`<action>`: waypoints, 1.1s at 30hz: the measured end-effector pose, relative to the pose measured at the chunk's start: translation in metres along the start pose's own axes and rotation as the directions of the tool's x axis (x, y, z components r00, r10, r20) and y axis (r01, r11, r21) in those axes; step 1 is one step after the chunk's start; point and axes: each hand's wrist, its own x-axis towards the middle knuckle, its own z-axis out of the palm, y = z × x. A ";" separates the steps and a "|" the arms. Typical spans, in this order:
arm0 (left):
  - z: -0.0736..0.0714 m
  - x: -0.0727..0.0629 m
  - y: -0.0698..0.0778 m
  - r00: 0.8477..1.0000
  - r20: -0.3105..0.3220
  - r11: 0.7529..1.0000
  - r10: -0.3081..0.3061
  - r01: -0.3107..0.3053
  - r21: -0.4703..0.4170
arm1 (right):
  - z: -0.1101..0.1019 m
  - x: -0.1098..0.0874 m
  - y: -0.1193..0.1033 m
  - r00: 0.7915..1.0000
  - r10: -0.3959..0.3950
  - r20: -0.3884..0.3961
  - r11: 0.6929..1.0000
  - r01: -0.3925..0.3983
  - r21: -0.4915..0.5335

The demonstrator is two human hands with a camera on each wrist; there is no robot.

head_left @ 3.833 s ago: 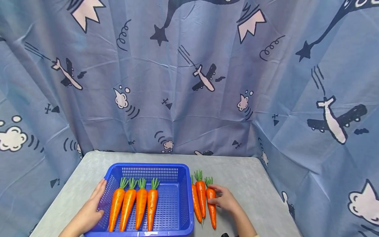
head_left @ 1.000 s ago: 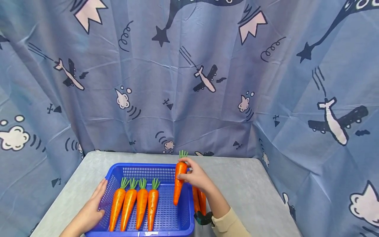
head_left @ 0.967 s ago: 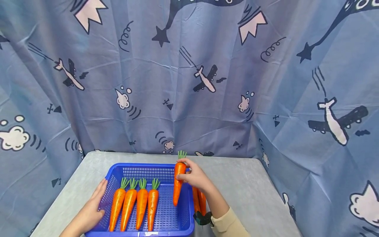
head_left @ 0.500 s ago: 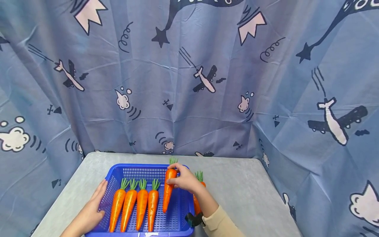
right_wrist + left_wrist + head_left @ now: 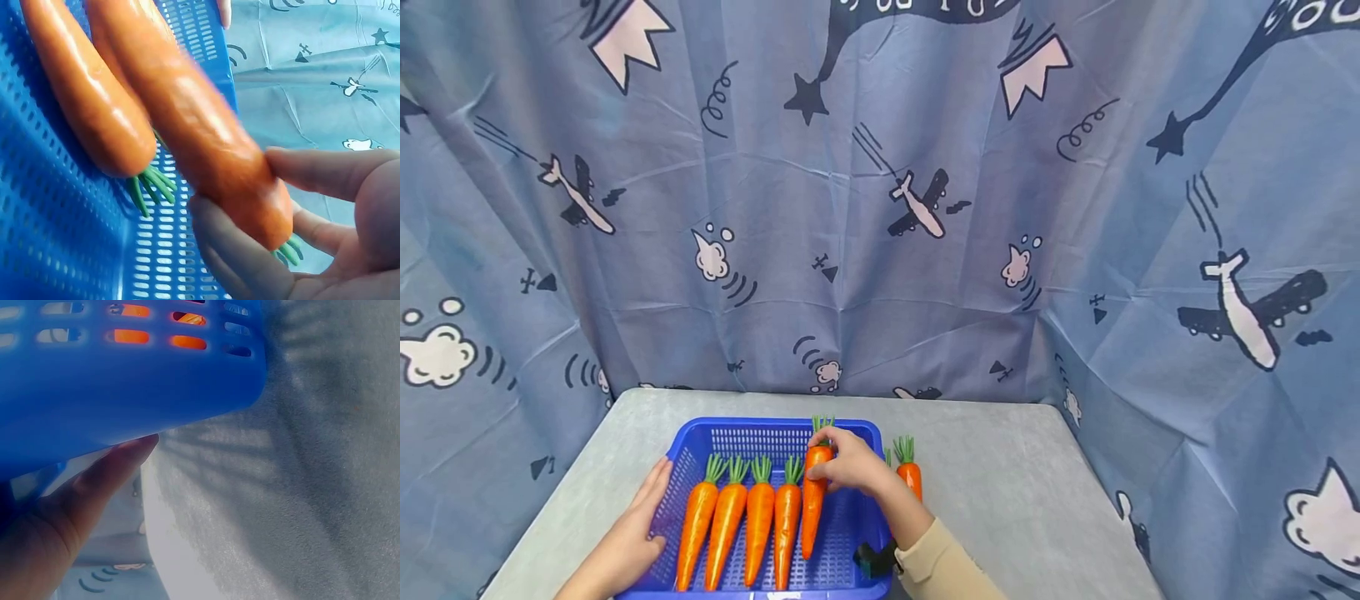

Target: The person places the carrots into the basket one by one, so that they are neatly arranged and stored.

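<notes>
My right hand (image 5: 853, 462) pinches an orange carrot (image 5: 813, 508) near its green top, inside the blue basket (image 5: 679, 437). In the right wrist view, fingers and thumb close on the thick end of this carrot (image 5: 212, 125), which tilts above the basket floor. Several carrots (image 5: 760, 525) lie side by side just left of it, tops away from me. With fingers straight, my left hand (image 5: 628, 533) rests against the basket's left side. The left wrist view shows one digit touching the basket wall (image 5: 125, 394); the rest of that hand is out of frame.
Right of the basket, two carrots lie on the grey table (image 5: 1000, 483); one carrot (image 5: 909, 477) shows its upper part, the other only green tips, behind my right forearm. A black wrist device (image 5: 872, 560) hangs over the basket's right edge. A patterned blue curtain (image 5: 865, 208) surrounds the table.
My right hand took a carrot from the table beside the basket, carried it left over the rim, and has lowered it next to the row. The left hand stays in place.
</notes>
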 end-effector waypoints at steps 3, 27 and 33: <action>0.002 -0.003 -0.002 1.000 -0.010 1.000 0.018 -0.018 -0.014 | 0.006 0.001 0.002 1.000 0.019 0.023 1.000 -0.019 -0.012; 0.003 -0.001 -0.001 0.998 -0.038 0.999 0.042 -0.042 0.014 | 0.026 0.010 0.011 0.969 0.230 0.090 0.964 -0.214 -0.159; 0.003 -0.001 -0.001 0.997 -0.045 0.998 0.055 -0.054 0.015 | 0.026 0.010 0.012 0.965 0.243 0.099 0.958 -0.223 -0.181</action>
